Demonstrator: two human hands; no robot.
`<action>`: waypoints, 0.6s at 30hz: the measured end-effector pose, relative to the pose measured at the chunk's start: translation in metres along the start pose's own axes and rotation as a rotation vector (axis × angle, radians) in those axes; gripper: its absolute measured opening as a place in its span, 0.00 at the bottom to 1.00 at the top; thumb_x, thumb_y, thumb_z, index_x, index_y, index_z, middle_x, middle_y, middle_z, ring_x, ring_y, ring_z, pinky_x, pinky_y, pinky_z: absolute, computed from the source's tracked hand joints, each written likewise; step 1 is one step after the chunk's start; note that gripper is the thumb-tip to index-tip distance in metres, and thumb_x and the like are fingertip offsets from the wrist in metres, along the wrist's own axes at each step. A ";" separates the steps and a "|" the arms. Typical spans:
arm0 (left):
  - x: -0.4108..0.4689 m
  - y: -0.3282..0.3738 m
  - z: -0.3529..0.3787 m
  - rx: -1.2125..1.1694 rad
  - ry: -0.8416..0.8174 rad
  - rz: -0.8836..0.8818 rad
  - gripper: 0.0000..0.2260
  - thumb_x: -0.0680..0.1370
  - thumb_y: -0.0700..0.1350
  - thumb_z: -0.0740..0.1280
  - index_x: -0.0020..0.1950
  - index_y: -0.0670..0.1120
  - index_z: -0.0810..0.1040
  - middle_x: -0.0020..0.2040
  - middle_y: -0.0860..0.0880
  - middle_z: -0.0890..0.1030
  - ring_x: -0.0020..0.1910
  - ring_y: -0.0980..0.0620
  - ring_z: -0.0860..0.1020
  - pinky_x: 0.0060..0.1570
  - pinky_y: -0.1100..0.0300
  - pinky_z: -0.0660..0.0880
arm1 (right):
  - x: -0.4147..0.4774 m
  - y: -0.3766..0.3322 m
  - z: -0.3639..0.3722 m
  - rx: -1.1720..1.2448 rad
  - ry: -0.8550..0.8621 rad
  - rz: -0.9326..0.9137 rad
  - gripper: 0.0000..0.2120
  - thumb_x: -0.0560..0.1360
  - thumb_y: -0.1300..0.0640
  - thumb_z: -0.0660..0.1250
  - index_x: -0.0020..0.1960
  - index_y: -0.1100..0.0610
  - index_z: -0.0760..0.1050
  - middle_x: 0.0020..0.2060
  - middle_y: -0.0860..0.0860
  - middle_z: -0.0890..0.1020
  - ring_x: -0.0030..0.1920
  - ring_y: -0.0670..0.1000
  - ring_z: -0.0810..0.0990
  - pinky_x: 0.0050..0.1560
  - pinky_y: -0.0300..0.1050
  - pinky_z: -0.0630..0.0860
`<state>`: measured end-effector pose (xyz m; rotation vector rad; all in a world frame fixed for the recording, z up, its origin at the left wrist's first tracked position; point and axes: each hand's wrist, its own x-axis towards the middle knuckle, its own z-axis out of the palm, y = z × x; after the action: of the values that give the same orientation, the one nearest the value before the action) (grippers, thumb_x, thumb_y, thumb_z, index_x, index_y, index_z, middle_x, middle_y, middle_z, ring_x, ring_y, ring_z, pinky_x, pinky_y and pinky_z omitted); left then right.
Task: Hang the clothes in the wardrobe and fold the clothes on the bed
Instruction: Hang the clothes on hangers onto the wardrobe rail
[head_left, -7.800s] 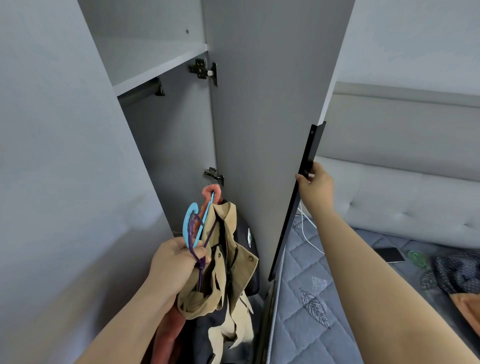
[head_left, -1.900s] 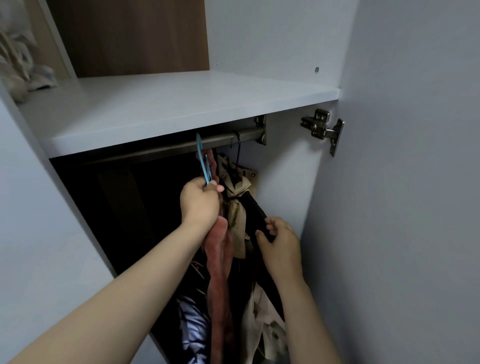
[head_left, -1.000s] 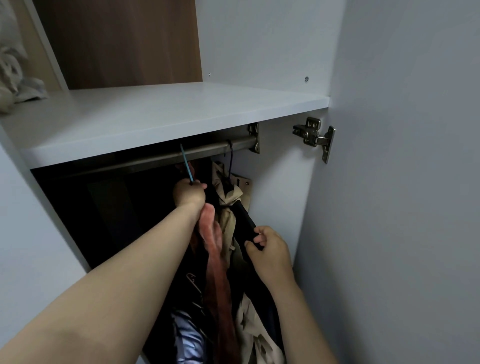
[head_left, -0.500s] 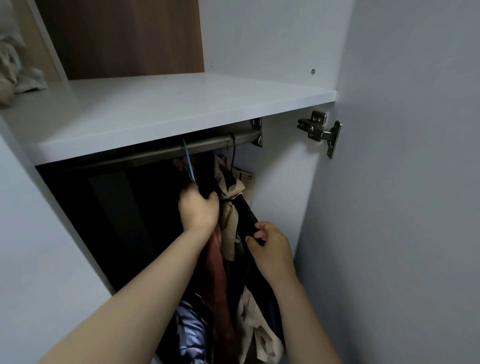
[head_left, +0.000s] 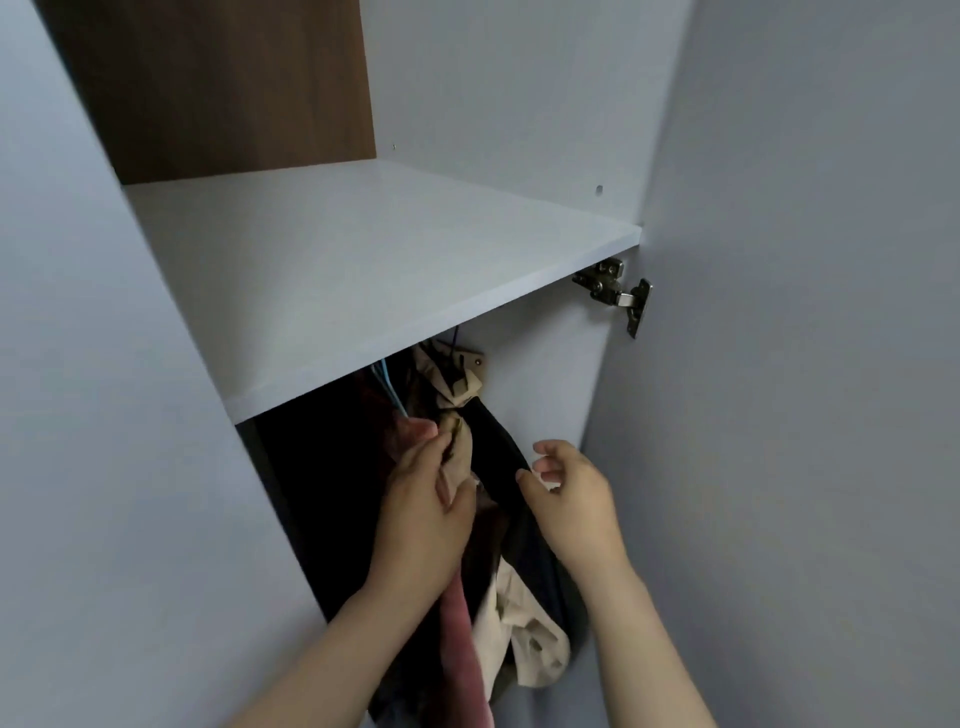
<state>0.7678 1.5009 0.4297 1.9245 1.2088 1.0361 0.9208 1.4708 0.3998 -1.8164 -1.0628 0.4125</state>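
Both bare forearms reach up and forward from the bottom edge, left hand (head_left: 423, 512) back to camera with fingers and thumb curled on the beige coat (head_left: 460, 460), right hand (head_left: 571, 501) just beside it, fingers loosely curled, spread, gripping nothing.
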 end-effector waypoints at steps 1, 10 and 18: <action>-0.005 0.000 -0.005 -0.015 -0.024 -0.002 0.21 0.76 0.38 0.68 0.69 0.42 0.71 0.70 0.47 0.71 0.70 0.52 0.68 0.68 0.63 0.64 | -0.010 -0.006 -0.002 0.009 0.018 0.014 0.16 0.74 0.58 0.69 0.61 0.54 0.75 0.48 0.48 0.79 0.49 0.45 0.77 0.51 0.38 0.74; -0.068 -0.011 -0.043 -0.114 -0.302 0.060 0.18 0.77 0.40 0.68 0.67 0.48 0.73 0.65 0.52 0.74 0.65 0.55 0.73 0.66 0.52 0.71 | -0.124 -0.026 -0.013 -0.043 0.161 0.093 0.18 0.74 0.56 0.70 0.63 0.52 0.75 0.52 0.44 0.79 0.51 0.38 0.76 0.50 0.28 0.70; -0.106 -0.009 -0.042 -0.109 -0.470 0.145 0.19 0.77 0.41 0.67 0.68 0.51 0.72 0.64 0.55 0.74 0.63 0.57 0.73 0.64 0.59 0.70 | -0.200 -0.026 -0.041 -0.262 0.183 0.176 0.19 0.75 0.54 0.69 0.66 0.51 0.73 0.59 0.47 0.77 0.57 0.42 0.74 0.54 0.32 0.67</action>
<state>0.6991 1.4109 0.4128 2.0389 0.7442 0.6474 0.8231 1.2895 0.4088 -2.1456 -0.8644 0.2123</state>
